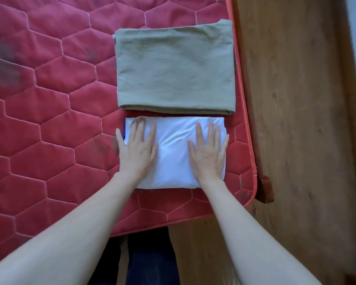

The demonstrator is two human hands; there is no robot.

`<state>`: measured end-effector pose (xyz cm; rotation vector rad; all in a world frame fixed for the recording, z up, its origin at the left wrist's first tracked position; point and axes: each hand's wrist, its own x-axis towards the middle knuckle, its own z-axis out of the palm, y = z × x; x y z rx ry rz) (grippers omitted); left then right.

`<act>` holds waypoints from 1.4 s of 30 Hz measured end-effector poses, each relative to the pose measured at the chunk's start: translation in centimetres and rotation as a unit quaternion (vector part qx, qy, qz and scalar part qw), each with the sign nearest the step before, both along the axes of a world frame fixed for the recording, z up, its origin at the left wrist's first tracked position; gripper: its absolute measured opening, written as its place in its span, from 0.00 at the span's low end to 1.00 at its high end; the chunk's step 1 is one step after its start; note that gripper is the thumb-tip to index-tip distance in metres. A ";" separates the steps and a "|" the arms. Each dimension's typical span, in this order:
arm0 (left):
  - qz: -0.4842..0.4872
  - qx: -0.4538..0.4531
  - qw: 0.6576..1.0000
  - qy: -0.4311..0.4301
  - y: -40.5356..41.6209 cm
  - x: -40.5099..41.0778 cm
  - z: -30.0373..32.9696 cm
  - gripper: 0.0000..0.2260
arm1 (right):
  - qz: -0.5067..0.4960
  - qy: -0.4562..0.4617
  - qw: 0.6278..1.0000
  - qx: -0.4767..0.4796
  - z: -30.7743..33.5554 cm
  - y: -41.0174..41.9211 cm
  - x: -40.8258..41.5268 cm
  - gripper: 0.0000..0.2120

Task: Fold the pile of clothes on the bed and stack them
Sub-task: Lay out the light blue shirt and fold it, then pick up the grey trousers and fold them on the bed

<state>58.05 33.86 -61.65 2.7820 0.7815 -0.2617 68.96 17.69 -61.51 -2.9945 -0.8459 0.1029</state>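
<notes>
A folded white garment (173,157) lies near the front right corner of the red quilted mattress (49,99). My left hand (137,150) presses flat on its left half, fingers straight. On its right half my right hand (209,153) lies flat in the same way. A thin blue edge shows at the garment's left and right sides. Just beyond it sits a folded olive-green garment (175,70), its near edge almost touching the white one.
The mattress's right edge runs close beside both garments, with a wooden bed-frame corner (265,188) sticking out. A wooden floor (296,120) lies to the right. My dark trousers (150,260) show below the mattress's front edge.
</notes>
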 end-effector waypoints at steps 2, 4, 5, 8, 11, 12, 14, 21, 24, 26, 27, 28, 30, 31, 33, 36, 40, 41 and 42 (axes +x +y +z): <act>-0.021 0.029 0.998 -0.052 1.4 -0.6 1.9 0.22 | 0.002 -0.018 0.999 0.029 1.6 1.3 -0.7 0.23; -0.015 0.061 0.992 -0.107 3.4 -2.2 3.9 0.19 | 0.031 -0.015 0.996 0.085 3.1 3.3 -1.8 0.20; 0.001 0.076 0.989 -0.127 4.6 -3.3 4.8 0.18 | 0.057 -0.010 0.993 0.106 3.7 4.6 -2.5 0.20; 0.069 0.122 0.980 -0.139 8.7 -7.6 6.4 0.15 | 0.157 0.004 0.978 0.135 4.9 9.6 -4.6 0.18; 0.134 0.149 0.975 -0.098 12.1 -12.7 6.9 0.17 | 0.243 0.018 0.959 0.146 5.0 15.1 -7.3 0.18; 0.159 0.147 0.973 -0.085 12.9 -14.4 6.9 0.18 | 0.265 0.016 0.953 0.146 4.8 17.0 -8.4 0.18; 0.205 0.140 0.966 -0.066 14.1 -17.8 6.8 0.19 | 0.294 0.008 0.945 0.142 4.7 20.5 -10.8 0.18; 0.320 0.129 0.938 -0.043 19.7 -29.2 7.1 0.21 | 0.386 0.053 0.915 0.101 5.5 30.9 -21.6 0.21; 0.350 0.142 0.925 -0.042 23.5 -34.0 7.2 0.21 | 0.422 0.062 0.897 0.111 5.6 36.0 -26.7 0.21; 0.371 0.152 0.915 -0.040 26.2 -37.0 7.2 0.21 | 0.443 0.066 0.887 0.116 5.6 39.4 -29.8 0.22; 0.380 0.158 0.911 -0.042 27.7 -38.4 7.3 0.21 | 0.450 0.067 0.882 0.118 5.7 41.1 -31.4 0.22; 0.388 0.162 0.906 -0.045 29.1 -39.9 7.3 0.21 | 0.458 0.069 0.878 0.119 5.8 42.9 -32.9 0.22; 0.399 0.173 0.899 -0.051 32.2 -42.7 7.6 0.21 | 0.472 0.070 0.870 0.123 6.1 46.5 -35.6 0.22; 0.400 0.179 0.897 -0.054 33.8 -44.1 7.7 0.21 | 0.479 0.070 0.866 0.127 6.3 48.3 -36.9 0.23; 0.396 0.192 0.896 -0.056 37.2 -46.7 8.0 0.22 | 0.492 0.066 0.857 0.139 6.6 52.2 -39.1 0.24; 0.392 0.201 0.896 -0.057 42.4 -50.0 8.5 0.24 | 0.504 0.066 0.849 0.145 7.0 57.8 -42.1 0.27; 0.410 0.198 0.889 -0.046 48.9 -53.3 8.8 0.25 | 0.516 0.086 0.845 0.114 7.1 64.3 -45.1 0.31; 0.421 0.195 0.885 -0.042 50.3 -54.0 8.8 0.25 | 0.513 0.102 0.847 0.097 7.1 65.8 -45.7 0.31; 0.436 0.188 0.879 -0.036 51.7 -54.7 8.7 0.25 | 0.511 0.117 0.847 0.086 7.0 67.3 -46.3 0.32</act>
